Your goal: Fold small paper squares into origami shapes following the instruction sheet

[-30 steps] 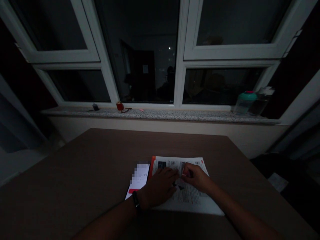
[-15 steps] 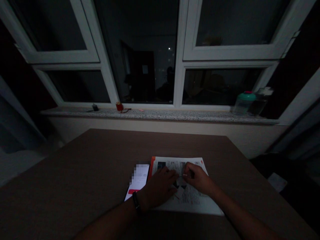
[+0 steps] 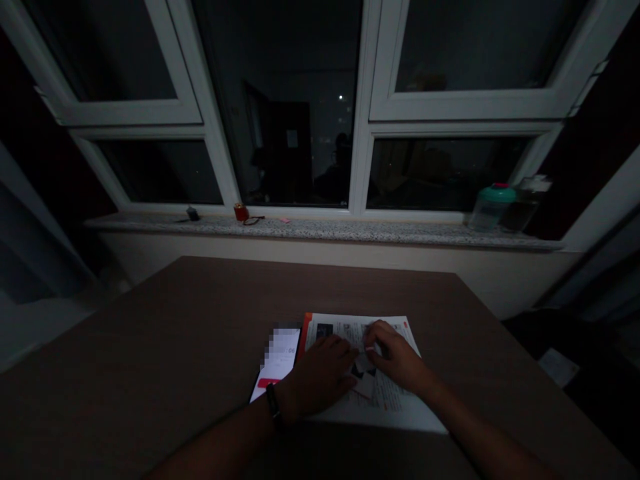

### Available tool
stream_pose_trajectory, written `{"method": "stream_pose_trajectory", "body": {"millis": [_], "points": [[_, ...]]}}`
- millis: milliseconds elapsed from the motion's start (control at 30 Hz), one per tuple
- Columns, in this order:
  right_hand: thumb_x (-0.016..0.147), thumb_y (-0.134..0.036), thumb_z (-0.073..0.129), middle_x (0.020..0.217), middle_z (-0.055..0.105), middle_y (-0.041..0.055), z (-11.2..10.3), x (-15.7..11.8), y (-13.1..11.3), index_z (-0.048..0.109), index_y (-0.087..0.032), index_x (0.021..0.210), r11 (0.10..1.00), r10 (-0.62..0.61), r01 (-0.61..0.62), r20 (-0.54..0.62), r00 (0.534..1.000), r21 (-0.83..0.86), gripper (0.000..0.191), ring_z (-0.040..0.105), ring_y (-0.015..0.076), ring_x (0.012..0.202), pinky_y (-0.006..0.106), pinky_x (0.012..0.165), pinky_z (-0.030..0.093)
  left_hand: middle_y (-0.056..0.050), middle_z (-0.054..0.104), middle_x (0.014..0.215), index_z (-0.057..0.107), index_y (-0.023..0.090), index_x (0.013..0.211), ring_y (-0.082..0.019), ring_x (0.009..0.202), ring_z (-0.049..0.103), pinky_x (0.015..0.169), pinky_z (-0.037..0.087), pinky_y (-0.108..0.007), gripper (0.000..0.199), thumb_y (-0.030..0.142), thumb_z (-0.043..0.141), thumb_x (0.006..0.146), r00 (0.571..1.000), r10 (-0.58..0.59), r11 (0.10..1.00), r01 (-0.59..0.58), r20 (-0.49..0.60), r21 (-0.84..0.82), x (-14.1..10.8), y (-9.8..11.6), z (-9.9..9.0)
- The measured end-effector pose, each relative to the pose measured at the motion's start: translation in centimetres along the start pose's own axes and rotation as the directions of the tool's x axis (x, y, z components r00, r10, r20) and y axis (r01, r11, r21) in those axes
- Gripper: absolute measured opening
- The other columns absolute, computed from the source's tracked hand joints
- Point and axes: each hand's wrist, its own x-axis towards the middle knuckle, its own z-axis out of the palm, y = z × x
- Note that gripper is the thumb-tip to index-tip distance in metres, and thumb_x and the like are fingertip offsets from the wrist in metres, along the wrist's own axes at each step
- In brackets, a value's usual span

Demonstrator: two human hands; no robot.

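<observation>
Head camera: the left hand [image 3: 325,370] lay flat on a booklet [image 3: 380,417] whose print was illegible; over it the right hand [image 3: 399,362] pinched a small pale item [image 3: 370,349]. Alongside, a smartphone [image 3: 281,360] showed "06". A teal-lidded bottle [image 3: 493,210] stood on the windowsill [image 3: 360,231].

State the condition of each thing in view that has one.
Phone, screen lit
Printed booklet, lying flat
Left hand, laid across the booklet
Right hand, fingers curled, contents unclear
Wristband, fastened
Teal-lidded container, upright, lid on
Small red container, upright
</observation>
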Motion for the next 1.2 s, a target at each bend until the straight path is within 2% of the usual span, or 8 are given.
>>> {"method": "stream_pose_trajectory", "body": {"millis": [167,400,800,933,1133,1200], "points": [[0.077,-0.004,0.051,0.094,0.057,0.0036,0.2,0.0,0.6,0.052,-0.023,0.083,0.996,0.032,-0.036,-0.052,0.998,-0.079,0.020,0.054,0.0230,0.095,0.037,0.086,0.042,-0.007,0.056,0.122,0.051,0.023,0.125,-0.027,0.118,0.049,0.101,0.041,-0.042,0.035,0.030,0.062,0.093,1.000,-0.022,1.000,0.022,-0.012,0.006,0.1,0.1,0.0],[0.076,-0.003,0.047,0.091,0.058,0.0042,0.4,0.0,1.8,0.054,-0.023,0.086,0.987,0.045,-0.065,-0.139,0.989,-0.147,0.023,0.053,0.0238,0.094,0.038,0.084,0.042,-0.008,0.048,0.143,0.046,0.025,0.136,-0.027,0.135,0.039,0.112,0.033,-0.044,0.043,0.024,0.060,0.095,0.999,0.033,0.999,-0.032,-0.012,0.007,-0.1,-0.2,0.5],[0.075,-0.005,0.051,0.088,0.060,0.0033,0.4,0.0,1.7,0.057,-0.023,0.083,0.971,0.087,-0.121,-0.166,0.982,-0.208,0.020,0.054,0.0239,0.091,0.037,0.084,0.040,-0.008,0.054,0.119,0.054,0.025,0.128,-0.028,0.116,0.049,0.101,0.041,-0.044,0.034,0.029,0.061,0.094,0.997,-0.049,0.998,0.051,-0.057,0.035,0.0,0.1,0.1],[0.073,-0.004,0.048,0.086,0.058,0.0046,0.2,-0.1,2.0,0.057,-0.022,0.082,0.956,0.106,-0.160,-0.219,0.970,-0.247,0.022,0.054,0.0247,0.090,0.036,0.080,0.040,-0.008,0.053,0.121,0.053,0.025,0.129,-0.029,0.117,0.047,0.101,0.041,-0.044,0.044,0.038,0.067,0.090,0.995,-0.077,0.997,0.077,-0.060,0.008,-0.2,-0.1,0.0],[0.074,-0.007,0.049,0.083,0.056,0.0044,-0.2,-0.1,2.2,0.056,-0.022,0.081,0.934,0.140,-0.220,-0.279,0.950,-0.281,0.018,0.053,0.0244,0.086,0.036,0.077,0.041,-0.010,0.054,0.122,0.050,0.020,0.129,-0.032,0.114,0.048,0.100,0.040,-0.049,0.073,0.060,0.076,0.075,0.992,-0.096,0.995,0.096,-0.086,-0.008,-0.4,-0.4,0.4],[0.075,-0.008,0.050,0.083,0.055,0.0043,-0.3,-0.1,1.9,0.056,-0.022,0.081,0.940,0.129,-0.205,-0.272,0.954,-0.272,0.016,0.053,0.0240,0.086,0.036,0.077,0.041,-0.010,0.054,0.122,0.051,0.019,0.128,-0.032,0.114,0.048,0.101,0.040,-0.049,0.071,0.060,0.076,0.076,0.990,-0.107,0.994,0.108,-0.092,0.002,-0.4,-0.4,0.5]]}}
